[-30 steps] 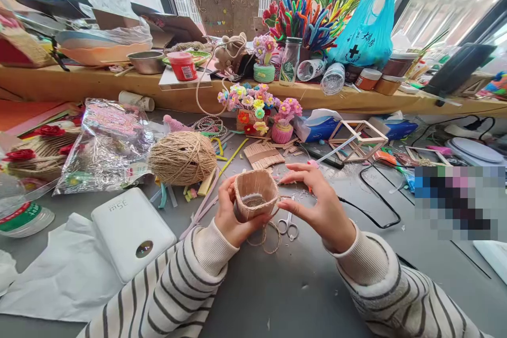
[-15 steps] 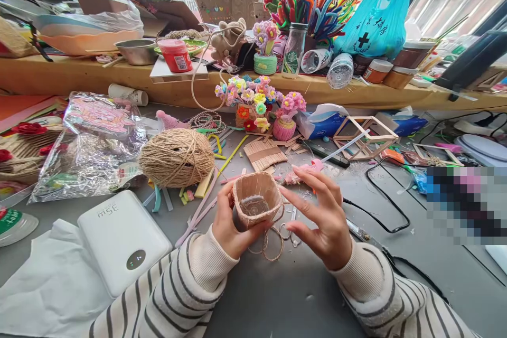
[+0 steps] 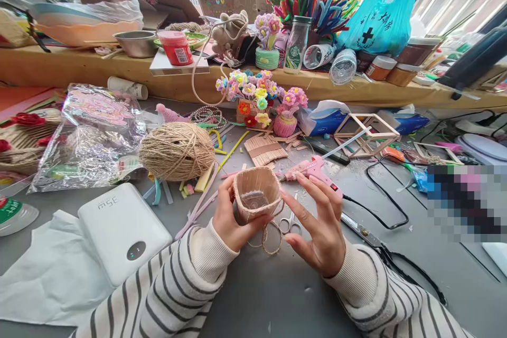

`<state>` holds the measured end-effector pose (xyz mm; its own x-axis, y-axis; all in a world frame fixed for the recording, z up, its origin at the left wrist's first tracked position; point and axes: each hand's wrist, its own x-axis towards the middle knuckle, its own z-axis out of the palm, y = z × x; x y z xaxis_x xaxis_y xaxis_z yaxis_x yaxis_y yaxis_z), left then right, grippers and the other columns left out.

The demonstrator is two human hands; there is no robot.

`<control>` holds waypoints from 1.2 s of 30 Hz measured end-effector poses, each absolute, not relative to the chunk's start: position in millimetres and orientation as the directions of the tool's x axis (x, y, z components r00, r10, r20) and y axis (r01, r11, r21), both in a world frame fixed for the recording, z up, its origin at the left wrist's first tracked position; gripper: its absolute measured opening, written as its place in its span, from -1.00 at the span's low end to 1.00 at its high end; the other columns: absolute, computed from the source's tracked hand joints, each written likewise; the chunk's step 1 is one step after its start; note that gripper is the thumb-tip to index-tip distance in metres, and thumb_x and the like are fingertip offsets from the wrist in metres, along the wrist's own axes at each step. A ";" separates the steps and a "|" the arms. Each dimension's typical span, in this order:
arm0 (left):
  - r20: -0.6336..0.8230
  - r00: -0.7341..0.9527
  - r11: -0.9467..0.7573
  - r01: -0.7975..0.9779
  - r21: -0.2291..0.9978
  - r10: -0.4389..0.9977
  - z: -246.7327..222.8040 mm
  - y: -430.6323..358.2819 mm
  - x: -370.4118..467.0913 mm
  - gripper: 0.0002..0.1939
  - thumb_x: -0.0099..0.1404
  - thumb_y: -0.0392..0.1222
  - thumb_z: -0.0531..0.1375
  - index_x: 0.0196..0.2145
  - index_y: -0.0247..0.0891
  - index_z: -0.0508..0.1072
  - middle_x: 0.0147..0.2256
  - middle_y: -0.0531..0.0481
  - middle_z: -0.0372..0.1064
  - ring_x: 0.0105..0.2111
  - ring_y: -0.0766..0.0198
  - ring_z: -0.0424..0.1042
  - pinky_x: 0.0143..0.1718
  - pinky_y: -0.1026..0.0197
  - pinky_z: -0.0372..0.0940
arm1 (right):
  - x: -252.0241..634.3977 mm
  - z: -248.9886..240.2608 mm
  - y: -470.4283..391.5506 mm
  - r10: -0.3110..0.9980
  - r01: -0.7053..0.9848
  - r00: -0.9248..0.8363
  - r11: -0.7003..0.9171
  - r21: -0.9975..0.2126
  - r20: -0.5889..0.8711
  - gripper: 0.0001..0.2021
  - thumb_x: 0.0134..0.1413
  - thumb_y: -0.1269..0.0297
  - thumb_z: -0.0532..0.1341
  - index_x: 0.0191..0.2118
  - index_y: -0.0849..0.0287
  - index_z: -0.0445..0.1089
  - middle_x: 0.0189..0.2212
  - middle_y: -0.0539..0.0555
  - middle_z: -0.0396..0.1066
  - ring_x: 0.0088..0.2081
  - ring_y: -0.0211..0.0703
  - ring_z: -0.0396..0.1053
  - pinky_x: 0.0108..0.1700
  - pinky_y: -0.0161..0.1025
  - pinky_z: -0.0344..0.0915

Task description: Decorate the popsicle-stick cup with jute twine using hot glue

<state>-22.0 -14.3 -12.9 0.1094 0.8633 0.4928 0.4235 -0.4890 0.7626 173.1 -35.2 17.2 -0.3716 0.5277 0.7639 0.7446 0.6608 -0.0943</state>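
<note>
My left hand [image 3: 233, 219] is wrapped round a small brown cup [image 3: 256, 190] with a twine-edged rim, tilted so that its inside shows. Beside the cup, my right hand [image 3: 319, 224] has its fingers spread, the index fingertip at or very near the rim's right side; contact is hard to make out. A loose length of twine [image 3: 272, 238] hangs in loops below the cup. Behind my right hand lie small scissors [image 3: 291, 223] and a pink hot glue gun [image 3: 317, 168] with a glue stick in it. The ball of twine [image 3: 177, 151] sits to the left.
A white power bank [image 3: 124, 232] lies at left on white paper. Large scissors [image 3: 366, 235] and the glue gun's black cord lie at right. Craft sticks [image 3: 265, 150], a wooden frame [image 3: 366, 134] and pipe-cleaner flowers [image 3: 253, 92] stand farther back, below a cluttered ledge [image 3: 158, 79].
My right hand has shifted slightly left and down, its fingers still spread. The small scissors and glue gun show more. The left hand keeps the cup nearly where it was.
</note>
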 end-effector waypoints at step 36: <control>0.456 0.000 -0.424 0.369 0.827 0.890 -9.7 -19.0 -12.6 -0.23 0.01 0.02 0.34 0.08 -0.22 0.07 0.05 -0.24 0.19 -0.02 0.05 0.36 0.01 -0.02 0.29 | 173.9 13.7 -35.0 0.551 0.710 -0.357 0.685 -0.165 0.754 -0.53 0.22 0.03 -0.06 0.11 0.21 0.21 0.12 0.28 0.12 0.14 0.11 0.10 0.14 0.08 0.10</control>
<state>-12.6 -19.0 -9.7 -0.0001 0.8899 0.4562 0.3689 -0.4240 0.8271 173.9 -35.0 13.7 -0.3570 0.5510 0.7543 0.7096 0.6851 -0.1646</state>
